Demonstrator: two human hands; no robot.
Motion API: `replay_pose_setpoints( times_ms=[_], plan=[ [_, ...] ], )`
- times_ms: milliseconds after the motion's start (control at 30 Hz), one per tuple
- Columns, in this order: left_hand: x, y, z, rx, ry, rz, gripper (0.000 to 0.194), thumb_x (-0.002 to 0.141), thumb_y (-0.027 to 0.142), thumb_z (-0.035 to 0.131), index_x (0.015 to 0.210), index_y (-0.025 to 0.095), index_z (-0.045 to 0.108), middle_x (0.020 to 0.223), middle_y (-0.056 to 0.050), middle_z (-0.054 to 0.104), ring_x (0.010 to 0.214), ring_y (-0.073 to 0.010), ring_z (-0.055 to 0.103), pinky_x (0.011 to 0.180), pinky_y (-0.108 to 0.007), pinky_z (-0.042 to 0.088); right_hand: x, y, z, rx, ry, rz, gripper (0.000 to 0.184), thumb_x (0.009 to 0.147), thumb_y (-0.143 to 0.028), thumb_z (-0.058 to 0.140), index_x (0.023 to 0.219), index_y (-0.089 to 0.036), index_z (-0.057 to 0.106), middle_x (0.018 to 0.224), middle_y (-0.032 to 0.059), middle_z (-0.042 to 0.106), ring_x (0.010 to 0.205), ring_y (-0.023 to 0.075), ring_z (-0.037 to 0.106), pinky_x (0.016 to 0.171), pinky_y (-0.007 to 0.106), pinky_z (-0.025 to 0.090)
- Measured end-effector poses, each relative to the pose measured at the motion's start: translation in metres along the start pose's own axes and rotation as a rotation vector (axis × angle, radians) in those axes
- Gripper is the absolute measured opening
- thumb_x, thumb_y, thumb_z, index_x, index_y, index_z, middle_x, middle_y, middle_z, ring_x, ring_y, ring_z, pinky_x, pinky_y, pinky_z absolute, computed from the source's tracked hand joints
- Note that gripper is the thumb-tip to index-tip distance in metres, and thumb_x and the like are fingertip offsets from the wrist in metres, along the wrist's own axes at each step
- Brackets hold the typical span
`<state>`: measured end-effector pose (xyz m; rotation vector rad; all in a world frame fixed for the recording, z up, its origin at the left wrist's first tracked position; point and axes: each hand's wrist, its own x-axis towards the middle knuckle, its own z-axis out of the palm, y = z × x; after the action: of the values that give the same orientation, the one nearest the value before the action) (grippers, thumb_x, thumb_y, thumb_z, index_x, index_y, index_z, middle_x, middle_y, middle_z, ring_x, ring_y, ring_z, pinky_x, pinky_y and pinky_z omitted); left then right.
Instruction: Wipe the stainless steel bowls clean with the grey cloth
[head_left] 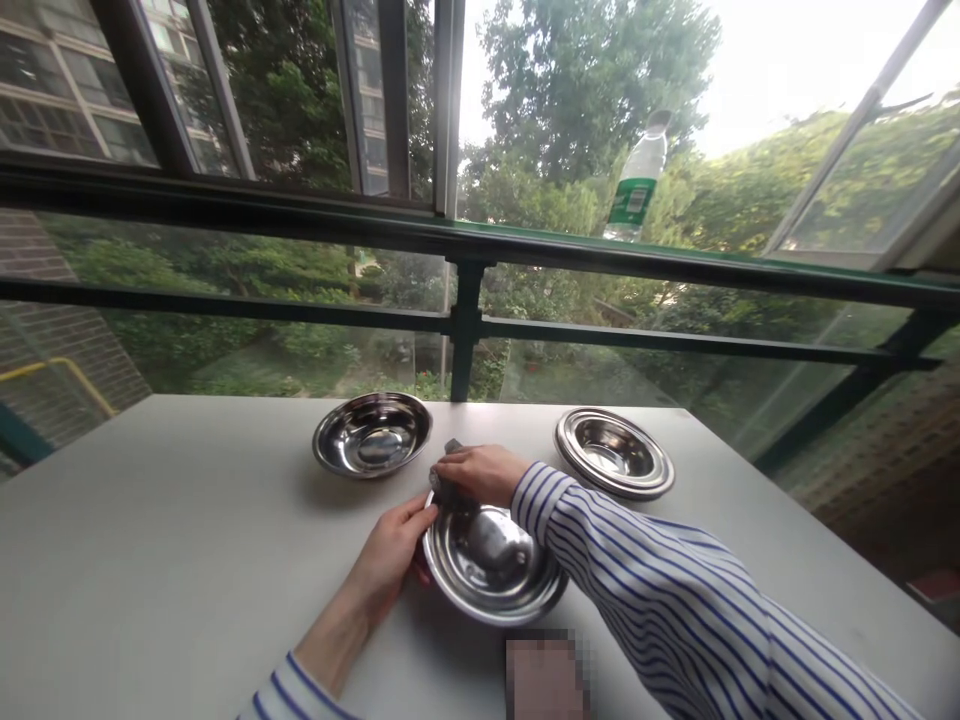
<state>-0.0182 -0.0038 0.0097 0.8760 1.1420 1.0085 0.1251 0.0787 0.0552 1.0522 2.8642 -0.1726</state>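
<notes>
A shiny metal bowl is at the front middle of the white table, slightly tilted. My left hand grips its left rim, thumb on top and fingers underneath. At the far left part of the same rim, my right hand presses a grey cloth against the metal, fingers closed over it. Part of the cloth is hidden under that hand, and the right forearm covers some of the bowl's far right side.
Another metal bowl stands at the back left. Stacked metal bowls are at the back right. A pixelated patch covers something at the front edge. Behind the table runs a dark green railing with a water bottle on it.
</notes>
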Motion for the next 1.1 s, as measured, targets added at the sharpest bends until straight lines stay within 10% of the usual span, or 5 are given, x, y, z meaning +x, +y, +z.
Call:
replay_pose_setpoints(
  times_ms=[400,700,1100],
  plan=[
    [0.0,-0.001,0.004,-0.046,0.121,0.028,0.034,0.071,0.029,0.059,0.1,0.012,0.066,0.045,0.004,0.052,0.036,-0.0088,0.044,0.031,-0.018,0.032,-0.086,0.029,0.002,-0.042,-0.011,0.441,0.017,0.086,-0.019,0.05,0.098,-0.012,0.059,0.085,0.0094,0.065,0.077,0.0203,0.062,0.067,0.031,0.047],
    [-0.002,0.0,0.006,-0.037,0.182,0.058,0.031,0.072,0.028,0.059,0.097,0.012,0.066,0.047,0.003,0.053,0.037,-0.0089,0.045,0.032,-0.018,0.034,-0.13,-0.022,0.009,0.009,0.06,0.292,0.018,0.087,-0.015,0.042,0.077,-0.018,0.057,0.08,0.006,0.064,0.086,0.0192,0.058,0.074,0.026,0.043],
    [-0.002,-0.006,0.01,-0.039,0.166,0.077,0.027,0.073,0.027,0.055,0.094,0.012,0.064,0.047,0.005,0.051,0.037,-0.0088,0.044,0.032,-0.018,0.037,-0.102,-0.054,0.026,0.194,0.114,0.043,0.016,0.089,-0.024,0.038,0.097,-0.017,0.051,0.085,0.0073,0.066,0.073,0.019,0.06,0.061,0.027,0.038]
  ],
)
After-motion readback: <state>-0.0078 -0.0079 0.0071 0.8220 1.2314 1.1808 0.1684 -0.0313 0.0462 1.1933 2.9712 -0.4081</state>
